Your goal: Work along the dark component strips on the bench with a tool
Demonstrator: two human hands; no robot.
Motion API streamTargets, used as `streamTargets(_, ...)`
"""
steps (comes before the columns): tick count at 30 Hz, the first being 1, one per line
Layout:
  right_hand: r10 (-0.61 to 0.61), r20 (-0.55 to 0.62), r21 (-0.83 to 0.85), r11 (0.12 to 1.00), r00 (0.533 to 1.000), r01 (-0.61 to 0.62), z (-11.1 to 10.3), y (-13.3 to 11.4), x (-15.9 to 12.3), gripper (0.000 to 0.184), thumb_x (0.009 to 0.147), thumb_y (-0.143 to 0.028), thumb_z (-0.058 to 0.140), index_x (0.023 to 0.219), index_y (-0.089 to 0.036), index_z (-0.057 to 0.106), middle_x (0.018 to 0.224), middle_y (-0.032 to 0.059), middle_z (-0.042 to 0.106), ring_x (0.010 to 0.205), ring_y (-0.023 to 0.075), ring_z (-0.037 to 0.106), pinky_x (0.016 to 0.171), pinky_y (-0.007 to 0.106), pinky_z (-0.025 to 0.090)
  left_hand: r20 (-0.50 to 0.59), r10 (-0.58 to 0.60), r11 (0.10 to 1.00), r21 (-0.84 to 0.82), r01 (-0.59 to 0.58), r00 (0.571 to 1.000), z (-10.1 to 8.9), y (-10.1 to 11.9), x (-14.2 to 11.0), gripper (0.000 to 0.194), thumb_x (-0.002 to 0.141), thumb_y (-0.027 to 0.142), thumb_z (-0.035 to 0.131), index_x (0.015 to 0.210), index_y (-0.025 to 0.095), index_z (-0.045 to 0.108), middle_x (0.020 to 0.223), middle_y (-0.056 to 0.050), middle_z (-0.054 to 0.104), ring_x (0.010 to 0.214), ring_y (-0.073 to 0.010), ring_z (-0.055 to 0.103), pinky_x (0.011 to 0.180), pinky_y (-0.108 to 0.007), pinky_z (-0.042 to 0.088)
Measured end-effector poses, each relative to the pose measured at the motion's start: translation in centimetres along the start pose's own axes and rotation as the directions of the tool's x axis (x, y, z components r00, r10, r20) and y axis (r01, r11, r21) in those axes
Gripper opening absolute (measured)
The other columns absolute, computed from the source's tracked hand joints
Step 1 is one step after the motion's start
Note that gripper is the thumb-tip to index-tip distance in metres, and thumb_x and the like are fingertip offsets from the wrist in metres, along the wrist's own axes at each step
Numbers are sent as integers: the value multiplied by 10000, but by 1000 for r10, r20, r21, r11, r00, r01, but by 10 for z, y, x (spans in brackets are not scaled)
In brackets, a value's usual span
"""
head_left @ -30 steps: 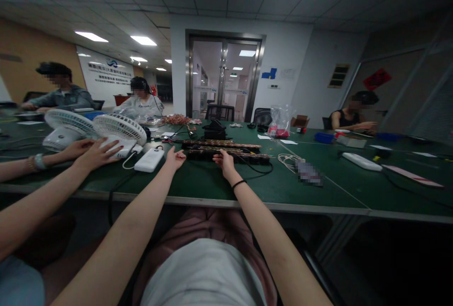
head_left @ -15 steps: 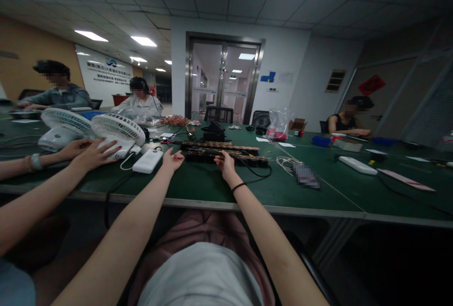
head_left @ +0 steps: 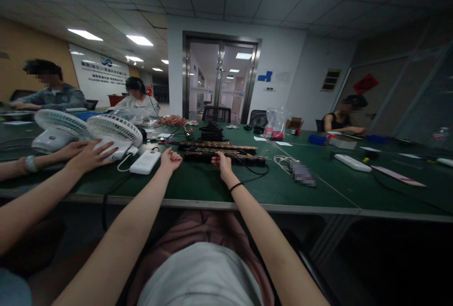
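Several thin copper-coloured rods (head_left: 244,157) lie sideways over black holders (head_left: 200,157) on the green table, with a second row of rods (head_left: 230,145) just behind. My left hand (head_left: 171,160) is closed, its fingers curled, left of the holders; anything inside it is too small to make out. Over the front rods, my right hand (head_left: 222,163) has its thumb and fingers pinched together. Whether a rod is in that pinch is hidden. A black cable (head_left: 262,171) loops out to the right of the holders.
A white power bank (head_left: 145,162) lies left of my left hand. Another person's hands (head_left: 90,153) rest by two white fans (head_left: 115,129). Right of the rods are a coiled white cable (head_left: 282,164) and a blurred-out flat object (head_left: 302,174). Other people sit across the table.
The fingers of my left hand have curled in further. My right hand has stayed over the rods with a slight shift of its fingers. The view has turned slightly right.
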State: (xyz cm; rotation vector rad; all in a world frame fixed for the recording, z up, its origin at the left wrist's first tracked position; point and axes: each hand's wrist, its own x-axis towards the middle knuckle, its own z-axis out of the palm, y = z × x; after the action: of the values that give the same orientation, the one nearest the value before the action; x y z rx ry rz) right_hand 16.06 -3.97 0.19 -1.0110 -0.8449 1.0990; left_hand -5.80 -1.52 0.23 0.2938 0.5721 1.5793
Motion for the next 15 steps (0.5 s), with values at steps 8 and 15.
streamTargets(8, 67, -35, 22, 998, 997, -66, 1, -4, -4, 197, 880, -175, 584, 684, -152, 592, 492, 6, 622, 412, 99, 579, 423, 155, 407, -38, -6, 1000, 7, 6, 999, 3, -1, 3, 394, 1031, 263, 441, 646, 209, 376, 417, 92, 276, 315, -59, 275, 371, -185, 296)
streamTargets(15, 61, -40, 10, 998, 997, -60, 2, -4, -3, 212, 882, -168, 573, 673, -147, 603, 500, 10, 627, 429, 98, 583, 431, 158, 410, 24, 24, 998, 60, -26, 999, 2, 1, 2, 345, 1043, 316, 454, 713, 218, 478, 440, 73, 396, 341, -72, 333, 389, -198, 338)
